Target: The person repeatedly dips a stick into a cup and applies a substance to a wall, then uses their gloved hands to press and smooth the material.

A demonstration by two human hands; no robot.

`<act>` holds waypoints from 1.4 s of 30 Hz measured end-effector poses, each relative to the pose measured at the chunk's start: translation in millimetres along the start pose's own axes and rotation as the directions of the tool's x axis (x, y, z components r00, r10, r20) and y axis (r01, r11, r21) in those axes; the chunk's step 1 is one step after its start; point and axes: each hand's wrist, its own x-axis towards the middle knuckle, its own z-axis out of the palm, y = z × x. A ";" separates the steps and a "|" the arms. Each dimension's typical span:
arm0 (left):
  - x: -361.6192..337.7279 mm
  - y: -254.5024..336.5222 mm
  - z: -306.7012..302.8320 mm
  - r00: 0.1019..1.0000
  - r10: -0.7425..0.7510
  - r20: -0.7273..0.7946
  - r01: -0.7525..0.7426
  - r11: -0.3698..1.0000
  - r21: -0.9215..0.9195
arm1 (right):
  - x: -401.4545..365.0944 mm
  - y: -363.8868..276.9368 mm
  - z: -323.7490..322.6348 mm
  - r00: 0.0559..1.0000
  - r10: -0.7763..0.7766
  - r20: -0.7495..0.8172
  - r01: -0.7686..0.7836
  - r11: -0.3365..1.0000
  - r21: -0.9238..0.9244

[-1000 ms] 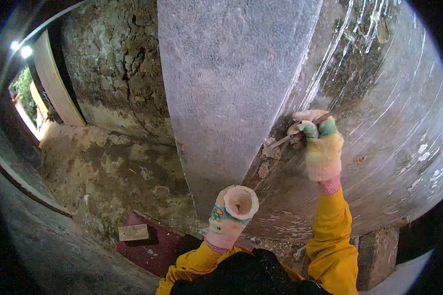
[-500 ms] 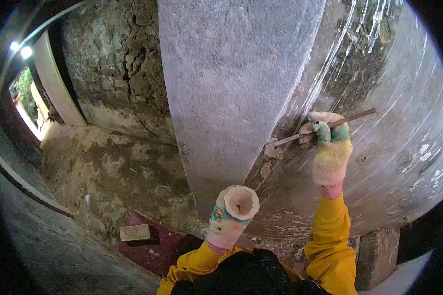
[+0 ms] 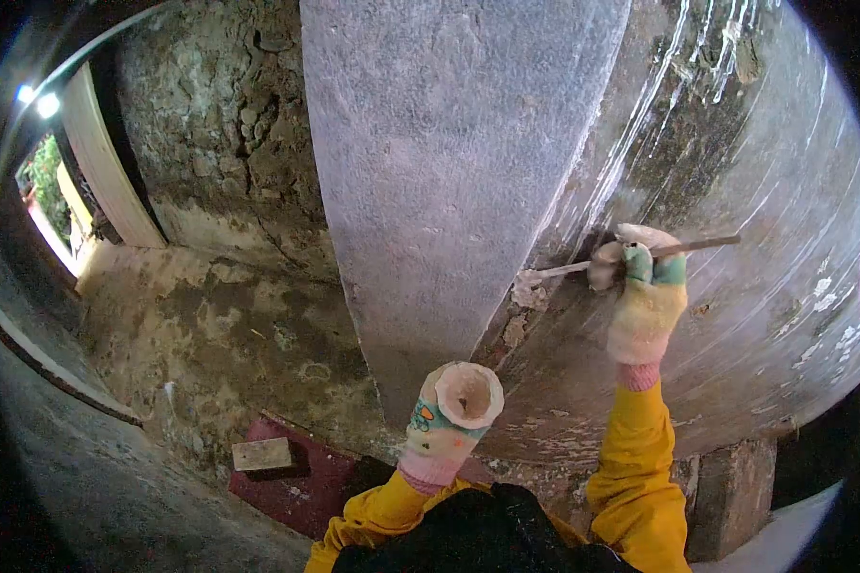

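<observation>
A whitish round cup [image 3: 469, 394] with residue inside is held in my left hand [image 3: 440, 437], which wears a pale multicoloured glove, below the smooth grey column. My right hand [image 3: 649, 296], gloved the same way, is closed around a thin tool [image 3: 702, 244]. The handle of the tool points right, and its pale blade end [image 3: 561, 270] reaches left to a rough patch [image 3: 529, 291] beside the column's right edge. Most of the grip is hidden by the glove.
The smooth grey column [image 3: 449, 172] stands in front, with a streaked wall [image 3: 736, 315] to its right. Rough stonework [image 3: 229, 124] is behind at left. A small wooden block [image 3: 262, 454] lies on a dark red board [image 3: 296, 497] at lower left.
My right hand has shifted slightly right and down, and the tool's handle now lies closer to level. My left hand and the cup have barely moved.
</observation>
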 end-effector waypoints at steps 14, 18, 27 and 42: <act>5.6 32.4 0.4 0.993 0.117 -0.008 -0.109 0.944 0.310 | -15.3 9.3 4.6 0.990 -0.097 0.103 0.107 0.990 -0.091; 8.1 42.4 -3.9 0.960 0.269 0.078 -0.258 0.741 0.620 | -17.5 5.8 1.6 0.995 -0.071 0.075 0.081 0.986 -0.148; 6.3 22.8 -8.0 0.972 0.177 0.154 -0.232 0.820 0.523 | -7.2 12.5 -0.3 0.997 -0.059 -0.049 0.055 0.994 -0.091; 2.7 9.1 -7.3 0.981 0.184 0.068 -0.196 0.882 0.428 | -6.6 13.0 -4.2 0.992 -0.012 -0.124 0.017 0.999 0.040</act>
